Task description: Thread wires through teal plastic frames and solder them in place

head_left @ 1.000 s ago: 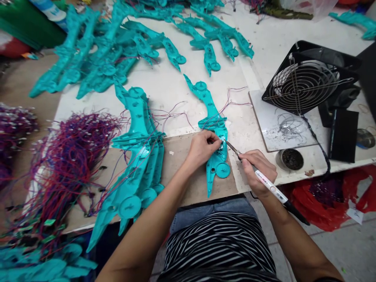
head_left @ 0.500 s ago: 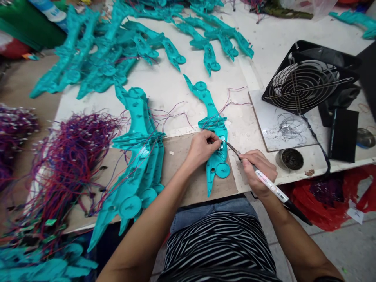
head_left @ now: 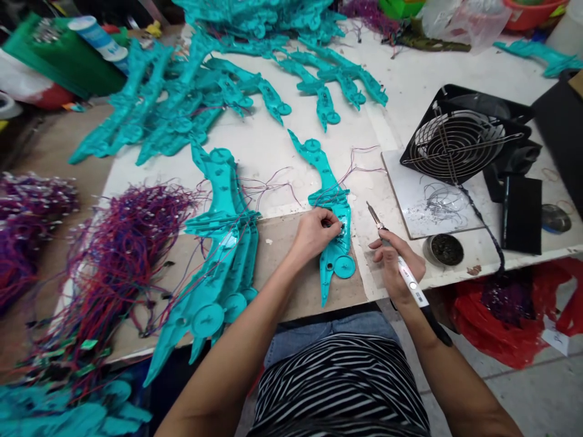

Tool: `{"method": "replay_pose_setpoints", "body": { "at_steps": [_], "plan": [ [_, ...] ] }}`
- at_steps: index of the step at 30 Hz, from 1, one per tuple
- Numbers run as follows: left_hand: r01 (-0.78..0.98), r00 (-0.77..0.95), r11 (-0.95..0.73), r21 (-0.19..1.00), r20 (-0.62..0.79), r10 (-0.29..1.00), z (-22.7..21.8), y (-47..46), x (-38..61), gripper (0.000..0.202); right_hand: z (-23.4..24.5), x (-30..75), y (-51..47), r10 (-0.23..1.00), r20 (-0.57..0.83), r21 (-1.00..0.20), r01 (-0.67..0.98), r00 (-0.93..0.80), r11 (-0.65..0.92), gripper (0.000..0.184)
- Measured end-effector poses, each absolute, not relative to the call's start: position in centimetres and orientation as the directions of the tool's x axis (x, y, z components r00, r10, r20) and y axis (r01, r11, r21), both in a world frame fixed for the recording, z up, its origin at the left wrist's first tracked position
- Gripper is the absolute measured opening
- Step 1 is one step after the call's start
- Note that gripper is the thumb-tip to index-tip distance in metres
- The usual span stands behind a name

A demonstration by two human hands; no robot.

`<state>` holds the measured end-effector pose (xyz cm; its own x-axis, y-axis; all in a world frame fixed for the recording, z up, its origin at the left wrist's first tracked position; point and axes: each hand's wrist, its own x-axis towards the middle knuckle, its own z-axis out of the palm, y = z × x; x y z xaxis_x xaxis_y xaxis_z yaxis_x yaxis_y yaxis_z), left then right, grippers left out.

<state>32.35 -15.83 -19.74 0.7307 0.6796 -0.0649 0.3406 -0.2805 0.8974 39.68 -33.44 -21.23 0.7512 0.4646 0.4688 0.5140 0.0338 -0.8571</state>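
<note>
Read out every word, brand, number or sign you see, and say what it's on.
No text is clear enough to quote.
Soldering iron: print too small and blurred to read.
White tag at the red bag: dark mark, too blurred.
Blue-and-white cylinder: any lettering too blurred.

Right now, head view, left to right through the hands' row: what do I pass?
Wire pile at the edge, second wire pile, stacked teal parts, single teal part under the left hand, right hand holding a soldering iron, small tin, black box.

A slender teal plastic part (head_left: 340, 211) lies lengthwise, the white-handled soldering iron (head_left: 413, 288) slanting beside it.
</note>
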Motion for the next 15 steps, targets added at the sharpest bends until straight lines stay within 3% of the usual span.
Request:
{"method": "replay_pose_setpoints", "body": {
  "at_steps": [5, 10, 12, 15],
  "plan": [
    [0.368, 0.733, -0.324, 0.871, -0.058, 0.678, -19.6, -16.3, 32.1, 0.001, -21.3, 39.8, -33.1, 0.482, 0.455, -0.846, 0.533, 0.749, -0.03, 0.023],
    [0.473, 0.491, -0.464, 0.749, 0.213, 0.845, -19.1, -17.0, 30.3, 0.041, -21.0, 39.7, -31.8, 0.538, 0.379, -0.842, 0.522, 0.753, -0.137, 0.025],
    [0.564, 0.457, -0.397, 0.724, 0.126, 0.88, -19.1, -17.4, 29.7, 0.057, -21.2, 39.2, -31.1, 0.563, 0.301, -0.895, 0.432, 0.769, -0.112, 0.031],
    [0.569, 0.551, -0.35, 0.744, -0.029, 0.834, -19.2, -18.6, 29.5, 0.068, -21.7, 38.2, -30.1, 0.593, 0.196, -0.97, 0.243, 0.781, 0.002, 0.039]
  ]
}}
